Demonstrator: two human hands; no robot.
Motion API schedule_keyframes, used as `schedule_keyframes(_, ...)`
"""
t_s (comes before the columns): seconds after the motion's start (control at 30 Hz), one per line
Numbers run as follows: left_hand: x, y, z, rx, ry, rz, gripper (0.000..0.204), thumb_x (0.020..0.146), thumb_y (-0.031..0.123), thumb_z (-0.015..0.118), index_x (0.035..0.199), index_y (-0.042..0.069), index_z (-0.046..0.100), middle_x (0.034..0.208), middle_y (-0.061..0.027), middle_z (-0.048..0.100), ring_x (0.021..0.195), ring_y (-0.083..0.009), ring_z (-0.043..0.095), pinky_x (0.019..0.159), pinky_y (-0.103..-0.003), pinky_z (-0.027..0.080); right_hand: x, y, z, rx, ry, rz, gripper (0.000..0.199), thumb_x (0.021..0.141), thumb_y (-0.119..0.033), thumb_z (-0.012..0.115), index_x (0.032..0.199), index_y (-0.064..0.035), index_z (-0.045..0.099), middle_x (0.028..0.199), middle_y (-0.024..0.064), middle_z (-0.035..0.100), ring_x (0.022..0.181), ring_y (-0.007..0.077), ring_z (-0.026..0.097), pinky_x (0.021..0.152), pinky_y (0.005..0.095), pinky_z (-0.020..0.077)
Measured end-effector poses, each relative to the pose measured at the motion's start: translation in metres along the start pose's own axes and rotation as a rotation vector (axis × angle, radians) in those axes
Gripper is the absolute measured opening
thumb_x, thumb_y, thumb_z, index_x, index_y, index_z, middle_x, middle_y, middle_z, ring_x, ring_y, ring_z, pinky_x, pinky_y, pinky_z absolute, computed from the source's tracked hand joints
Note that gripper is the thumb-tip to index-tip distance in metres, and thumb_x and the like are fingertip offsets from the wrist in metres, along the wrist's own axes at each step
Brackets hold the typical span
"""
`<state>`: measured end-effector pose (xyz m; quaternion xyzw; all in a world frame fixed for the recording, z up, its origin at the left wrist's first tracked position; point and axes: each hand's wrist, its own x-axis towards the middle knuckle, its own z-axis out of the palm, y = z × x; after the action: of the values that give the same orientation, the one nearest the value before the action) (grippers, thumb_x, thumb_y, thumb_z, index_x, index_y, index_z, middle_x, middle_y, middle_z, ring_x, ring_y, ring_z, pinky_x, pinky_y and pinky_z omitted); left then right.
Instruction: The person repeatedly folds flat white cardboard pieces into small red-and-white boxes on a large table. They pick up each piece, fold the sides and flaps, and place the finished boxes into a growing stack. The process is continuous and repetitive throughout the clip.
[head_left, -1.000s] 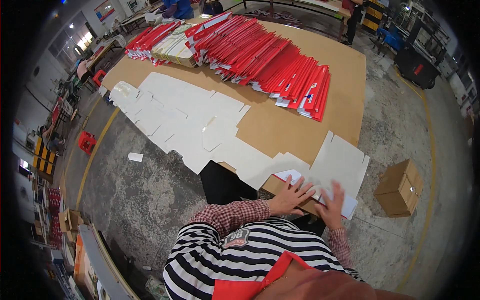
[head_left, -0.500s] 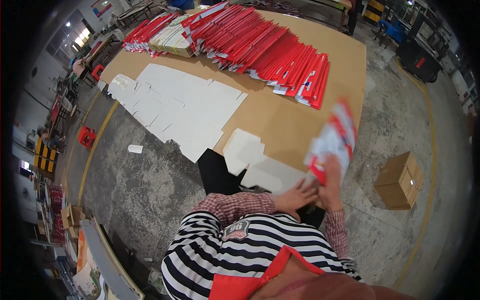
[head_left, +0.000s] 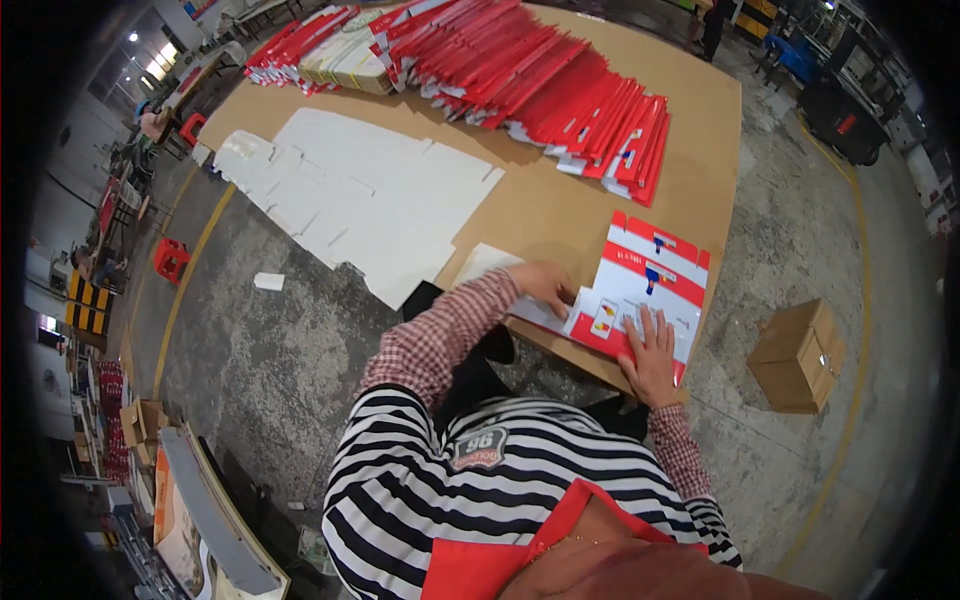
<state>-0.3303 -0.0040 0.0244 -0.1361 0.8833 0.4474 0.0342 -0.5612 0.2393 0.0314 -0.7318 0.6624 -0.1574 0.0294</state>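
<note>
A flat red-and-white printed cardboard box blank [head_left: 655,275] lies at the table's near right edge. My right hand [head_left: 652,355] rests flat on its lower part with the fingers spread. At the blank's left side, my left hand [head_left: 543,287] has its fingers bent down around a small white side flap; the fingertips are partly hidden. Under and beside the left hand is a plain white cardboard piece [head_left: 488,262]. Farther left, large white die-cut sheets [head_left: 350,190] lie face down, overhanging the table edge.
A long leaning row of folded red-and-white cartons [head_left: 520,75] spans the far side of the brown table [head_left: 690,130], with a strapped pale bundle [head_left: 350,62] among them. On the floor are a closed brown box [head_left: 797,355] at right and a red stool [head_left: 171,260] at left.
The box blank, blurred and raised in my right hand before, now lies flat on the table. My left hand has moved from near my body forward to the blank's left side.
</note>
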Motion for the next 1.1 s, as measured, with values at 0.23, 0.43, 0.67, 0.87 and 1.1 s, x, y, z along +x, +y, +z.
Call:
schedule_keyframes(0.23, -0.073, 0.008, 0.052, 0.235, 0.658, -0.319, 0.034, 0.076, 0.02, 0.079, 0.097, -0.001, 0.064, 0.08, -0.0177, 0.068, 0.067, -0.0356, 0.065, 0.065, -0.044, 0.052, 0.031, 0.008, 0.032, 0.415, 0.031, 0.036, 0.041, 0.083, -0.025, 0.074, 0.116, -0.0036, 0.062, 0.111, 0.0156, 0.058, 0.1, 0.0356, 0.059, 0.084, 0.0419, 0.0489)
schedule_keyframes(0.43, -0.095, 0.036, 0.111, 0.702, 0.598, -0.169, 0.061, 0.079, 0.011, 0.069, 0.133, -0.004, 0.046, 0.138, -0.0203, 0.052, 0.124, -0.037, 0.049, 0.105, -0.048, 0.038, 0.089, -0.041, 0.041, 0.403, -0.079, -0.403, 0.058, 0.083, -0.04, 0.072, 0.135, -0.0175, 0.058, 0.131, 0.0169, 0.053, 0.115, 0.0343, 0.055, 0.095, 0.042, 0.0477)
schedule_keyframes(0.67, -0.172, 0.012, 0.087, 0.788, 0.377, 0.06, 0.088, 0.071, 0.017, 0.082, 0.147, 0.008, 0.038, 0.149, -0.0176, 0.042, 0.143, -0.0364, 0.031, 0.116, -0.052, 0.024, 0.078, -0.038, 0.042, 0.372, -0.252, -0.432, 0.06, 0.082, -0.045, 0.072, 0.134, -0.0178, 0.06, 0.138, 0.015, 0.049, 0.117, 0.0331, 0.051, 0.099, 0.0422, 0.0443)
schedule_keyframes(0.87, -0.116, 0.022, 0.126, -0.699, 1.507, -0.517, 0.072, 0.083, 0.012, 0.078, 0.14, 0.003, 0.035, 0.131, -0.0107, 0.053, 0.124, -0.0254, 0.049, 0.1, -0.037, 0.043, 0.075, -0.035, 0.042, 0.361, -0.246, -0.402, 0.06, 0.082, -0.046, 0.072, 0.132, -0.0144, 0.062, 0.14, 0.0118, 0.048, 0.117, 0.0323, 0.051, 0.1, 0.0421, 0.0436)
schedule_keyframes(1.1, -0.079, 0.037, 0.112, -0.069, 1.22, -0.104, 0.035, 0.08, -0.006, 0.063, 0.112, -0.001, 0.05, 0.117, -0.0151, 0.057, 0.111, -0.0281, 0.058, 0.093, -0.037, 0.048, 0.075, -0.042, 0.039, 0.405, -0.202, -0.423, 0.062, 0.078, -0.047, 0.074, 0.128, -0.0116, 0.064, 0.14, 0.0117, 0.049, 0.118, 0.0314, 0.05, 0.102, 0.0413, 0.0427)
